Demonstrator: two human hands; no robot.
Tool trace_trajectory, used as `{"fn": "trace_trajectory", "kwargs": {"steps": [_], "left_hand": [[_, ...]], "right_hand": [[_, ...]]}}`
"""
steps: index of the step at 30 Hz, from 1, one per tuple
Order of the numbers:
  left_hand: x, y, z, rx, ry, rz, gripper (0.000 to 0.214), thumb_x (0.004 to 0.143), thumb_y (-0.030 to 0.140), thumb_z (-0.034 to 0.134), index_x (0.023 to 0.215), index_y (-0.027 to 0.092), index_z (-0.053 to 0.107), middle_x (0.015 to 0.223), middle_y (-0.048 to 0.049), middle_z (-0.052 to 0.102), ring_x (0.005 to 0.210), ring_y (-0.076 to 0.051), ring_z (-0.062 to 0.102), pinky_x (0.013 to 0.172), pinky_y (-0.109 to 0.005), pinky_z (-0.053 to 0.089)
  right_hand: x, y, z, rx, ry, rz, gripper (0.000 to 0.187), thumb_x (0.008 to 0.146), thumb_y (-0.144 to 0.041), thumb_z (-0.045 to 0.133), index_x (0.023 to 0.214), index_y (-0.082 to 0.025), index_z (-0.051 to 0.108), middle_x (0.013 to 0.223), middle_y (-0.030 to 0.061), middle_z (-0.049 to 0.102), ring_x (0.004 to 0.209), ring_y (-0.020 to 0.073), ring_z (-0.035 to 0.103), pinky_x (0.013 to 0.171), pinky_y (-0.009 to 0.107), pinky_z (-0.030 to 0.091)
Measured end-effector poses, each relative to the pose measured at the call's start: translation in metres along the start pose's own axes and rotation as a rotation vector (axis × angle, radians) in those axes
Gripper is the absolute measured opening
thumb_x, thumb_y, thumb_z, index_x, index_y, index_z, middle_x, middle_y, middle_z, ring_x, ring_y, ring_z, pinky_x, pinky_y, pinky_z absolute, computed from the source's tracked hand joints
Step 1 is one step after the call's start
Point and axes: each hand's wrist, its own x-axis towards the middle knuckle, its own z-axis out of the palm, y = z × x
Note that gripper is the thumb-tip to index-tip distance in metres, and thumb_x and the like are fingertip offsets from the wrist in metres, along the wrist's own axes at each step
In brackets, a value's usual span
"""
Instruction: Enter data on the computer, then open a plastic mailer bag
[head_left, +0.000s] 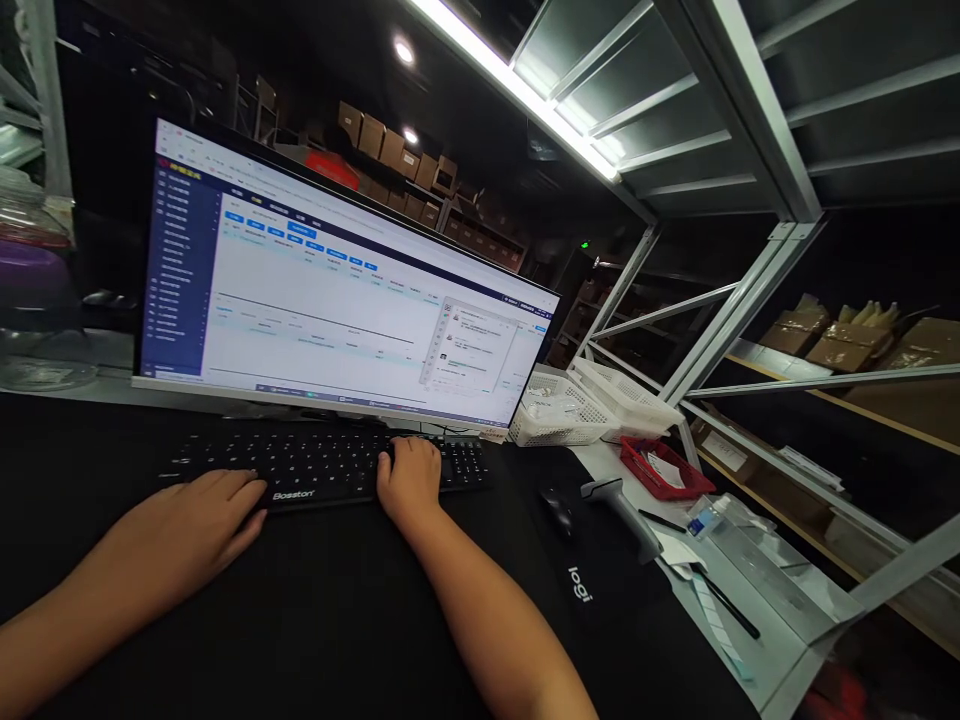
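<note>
A black keyboard lies on the dark desk mat below a wide monitor. My left hand rests at the keyboard's left front edge. Its fingers reach over the lower keys, and the thumb is apart from them. Over the keys right of the middle lies my right hand, fingers bent forward and thumb out to the left. Neither hand holds anything. The screen shows a table page with a blue side menu and a smaller chat window at the lower right.
Right of the keyboard, a black mouse and a grey handheld scanner lie on a mouse pad. Beyond are white baskets, a red basket and a pen. Metal shelving stands at the right; a jar is far left.
</note>
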Motion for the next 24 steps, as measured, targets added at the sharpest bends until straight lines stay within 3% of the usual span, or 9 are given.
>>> {"fn": "trace_trajectory", "kwargs": {"steps": [11,24], "left_hand": [[0.0007,0.0007,0.0000,0.006,0.008,-0.001,0.057,0.091,0.046,0.031,0.105,0.017,0.077,0.117,-0.0190,0.077,0.107,-0.032,0.072,0.092,-0.048,0.059],[0.0016,0.0017,-0.0028,-0.015,-0.010,0.001,0.058,0.092,0.047,0.029,0.101,0.017,0.077,0.113,-0.0183,0.077,0.103,-0.031,0.072,0.089,-0.048,0.058]], "right_hand": [[-0.0035,-0.0082,-0.0016,-0.005,-0.012,-0.001,0.037,0.103,-0.035,0.053,0.133,-0.017,0.063,0.118,0.0125,0.074,0.114,0.0297,0.066,0.107,0.048,0.045],[-0.0062,-0.0088,-0.0005,-0.007,0.071,-0.042,0.046,0.103,-0.036,0.055,0.145,-0.017,0.055,0.133,0.0146,0.066,0.129,0.0285,0.056,0.118,0.047,0.037]]}}
